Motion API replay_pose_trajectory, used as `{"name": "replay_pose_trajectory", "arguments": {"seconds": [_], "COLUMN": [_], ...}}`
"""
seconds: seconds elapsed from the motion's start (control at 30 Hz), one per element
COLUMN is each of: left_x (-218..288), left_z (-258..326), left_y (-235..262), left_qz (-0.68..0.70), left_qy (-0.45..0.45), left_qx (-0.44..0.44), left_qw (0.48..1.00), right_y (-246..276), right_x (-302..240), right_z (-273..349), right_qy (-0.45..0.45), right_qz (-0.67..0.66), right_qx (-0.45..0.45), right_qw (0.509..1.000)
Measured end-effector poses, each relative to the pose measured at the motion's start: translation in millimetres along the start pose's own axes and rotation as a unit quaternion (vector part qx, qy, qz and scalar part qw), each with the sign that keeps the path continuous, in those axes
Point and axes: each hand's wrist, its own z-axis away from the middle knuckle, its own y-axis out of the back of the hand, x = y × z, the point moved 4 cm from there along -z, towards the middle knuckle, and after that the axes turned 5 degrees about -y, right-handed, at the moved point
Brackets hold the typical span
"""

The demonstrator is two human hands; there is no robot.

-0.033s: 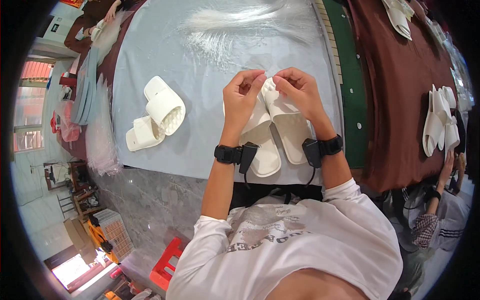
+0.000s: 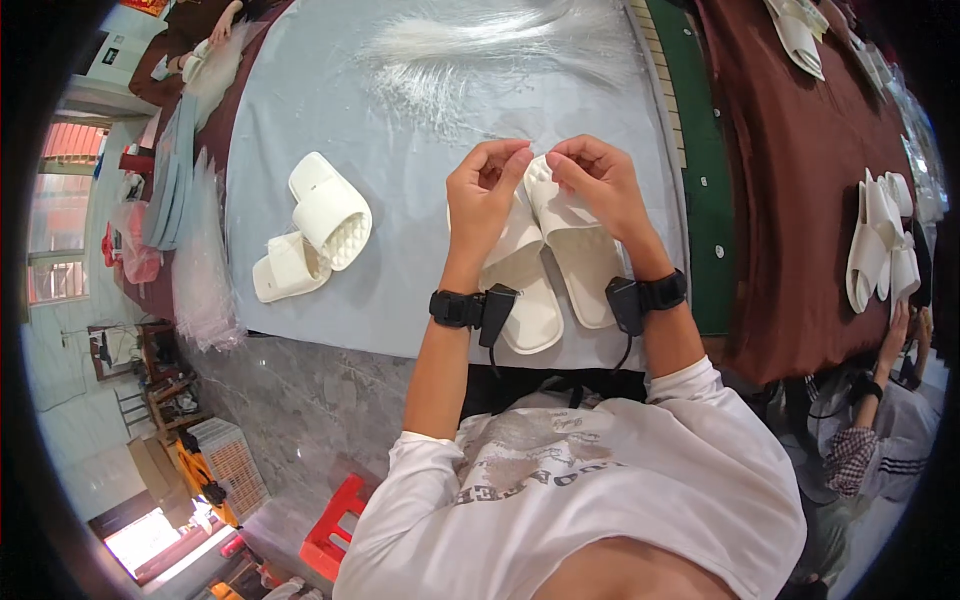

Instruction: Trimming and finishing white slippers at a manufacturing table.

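Observation:
A pair of cream-white slide slippers lies side by side on the table below my hands: the left slipper (image 2: 527,305) and the right slipper (image 2: 588,275). Above their toe ends, my left hand (image 2: 485,195) has thumb and fingers pinched together. My right hand (image 2: 600,190) is pinched in the same way, its fingertips a short gap from the left ones. Whatever they pinch, if anything, is too small or thin to make out. Both hands partly cover the slippers. A black band with a small device sits on each wrist.
Another slipper pair (image 2: 333,212) lies overlapping at the left on the grey-covered table (image 2: 400,300). Clear thin plastic strands (image 2: 500,50) are heaped at the far side. Brown-covered tables with more white slippers (image 2: 872,245) stand to the right, near another person's hand (image 2: 893,335). A red stool (image 2: 335,525) stands lower left.

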Motion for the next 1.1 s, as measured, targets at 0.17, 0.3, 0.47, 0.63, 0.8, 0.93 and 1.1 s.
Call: {"name": "replay_pose_trajectory", "arguments": {"seconds": [0.17,0.3,0.47,0.63,0.8,0.93,1.1], "left_x": [-0.1,-2.8,-7.2,-3.6,-3.7,-3.2,-2.6], "left_z": [-0.2,-3.3,-7.8,-6.8,-5.8,-6.5,-6.1], "left_y": [-2.1,-0.5,1.2,1.4,1.1,0.7,1.6], "left_qz": [0.013,0.009,0.014,-0.025,-0.035,-0.024,-0.033], "left_qy": [-0.011,-0.013,-0.031,-0.055,-0.065,-0.074,-0.049], "left_qx": [-0.008,-0.005,-0.002,-0.003,0.012,0.017,0.007], "left_qw": [1.000,1.000,0.999,0.998,0.997,0.997,0.998], "right_y": [0.0,0.3,-0.8,-2.8,-3.4,-3.1,-3.4], "right_x": [-0.1,-3.2,-3.9,-6.7,-6.3,-6.3,-7.0], "right_z": [1.2,0.6,-1.9,-0.9,-1.8,-1.9,-1.2], "right_qy": [-0.003,0.006,0.009,0.010,0.010,0.012,0.011], "right_qz": [0.006,0.035,0.022,0.037,0.047,0.047,0.043], "right_qx": [0.001,0.005,0.000,-0.001,0.007,0.007,0.009], "right_qw": [1.000,0.999,1.000,0.999,0.999,0.999,0.999]}}
